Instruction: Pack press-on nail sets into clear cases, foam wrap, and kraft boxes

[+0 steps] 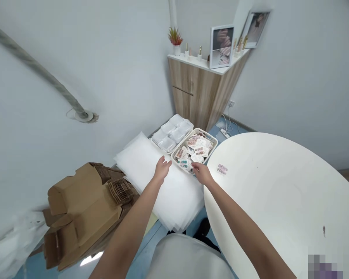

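My left hand (162, 170) hovers over a stack of white sheets (163, 193), its thumb and fingers apart and nothing in them. At the near edge of a white basket (213, 140), my right hand (203, 173) has its fingers curled, fingertips against the packs inside; what they pinch, if anything, is hidden. The basket is heaped with small packs of what look like press-on nails (200, 151), some pinkish and brown. A teal pack (182, 164) lies at its front, between my hands. One pinkish-purple pack (222, 169) rests on the round white table (279, 186), right of my right hand.
Behind the sheets is a second basket with clear plastic boxes (174, 131). Flattened brown cardboard boxes (84, 205) lean at the left. A wood-pattern cabinet (197, 89) stands in the corner, with picture frames and a plant on top. Cables and a power strip (224, 133) lie on the floor.
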Tool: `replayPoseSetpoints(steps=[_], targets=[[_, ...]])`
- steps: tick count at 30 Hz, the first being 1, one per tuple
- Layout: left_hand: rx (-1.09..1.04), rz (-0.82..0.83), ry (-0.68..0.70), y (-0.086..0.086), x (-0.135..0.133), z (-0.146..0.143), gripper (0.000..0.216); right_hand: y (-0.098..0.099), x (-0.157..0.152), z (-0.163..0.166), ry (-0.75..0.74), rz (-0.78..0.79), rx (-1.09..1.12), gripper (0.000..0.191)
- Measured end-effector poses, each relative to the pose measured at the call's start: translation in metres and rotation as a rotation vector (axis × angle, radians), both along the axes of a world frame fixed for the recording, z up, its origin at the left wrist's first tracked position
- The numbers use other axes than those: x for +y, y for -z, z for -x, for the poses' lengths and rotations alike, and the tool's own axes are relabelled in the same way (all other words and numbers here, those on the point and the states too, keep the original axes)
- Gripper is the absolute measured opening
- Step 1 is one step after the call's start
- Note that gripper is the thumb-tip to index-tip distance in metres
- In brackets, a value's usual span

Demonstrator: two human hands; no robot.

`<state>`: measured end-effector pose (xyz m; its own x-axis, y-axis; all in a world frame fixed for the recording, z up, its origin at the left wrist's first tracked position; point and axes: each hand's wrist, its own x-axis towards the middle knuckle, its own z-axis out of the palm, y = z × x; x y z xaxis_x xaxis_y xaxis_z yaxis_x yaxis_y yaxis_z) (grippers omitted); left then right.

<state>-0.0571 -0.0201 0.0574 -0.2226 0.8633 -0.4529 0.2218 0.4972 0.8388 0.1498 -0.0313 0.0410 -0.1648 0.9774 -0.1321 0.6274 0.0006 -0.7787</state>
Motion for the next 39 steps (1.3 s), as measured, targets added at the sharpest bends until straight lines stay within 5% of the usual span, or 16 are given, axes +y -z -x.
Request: replayPoseSetpoints(steps=[7,15,21,28,33,39], targets=[[-0.299,0.0,-0.179,0.013,0.038,0.016,0.057,-0.001,0.078,0.065,-0.217,-0.109,-0.094,0.042],[-0.465,-0.01,-0.252,0.021,0.056,0.024,0.051,0.009,0.115,0.103,-0.127,-0.15,-0.099,0.044],[-0.522,-0.042,-0.235,0.017,0.061,0.022,0.045,0.02,0.118,0.117,0.069,-0.012,0.01,0.045],[-0.561,-0.088,-0.384,0.02,0.058,0.012,0.044,0.026,0.113,0.121,0.306,0.072,0.269,0.037],[-0.525,-0.142,-0.46,0.018,0.046,0.002,0.042,0.01,0.097,0.106,0.3,0.123,0.535,0.03],[-0.544,-0.161,-0.381,0.007,0.023,-0.022,0.038,-0.018,0.054,0.062,0.409,0.173,0.691,0.035]])
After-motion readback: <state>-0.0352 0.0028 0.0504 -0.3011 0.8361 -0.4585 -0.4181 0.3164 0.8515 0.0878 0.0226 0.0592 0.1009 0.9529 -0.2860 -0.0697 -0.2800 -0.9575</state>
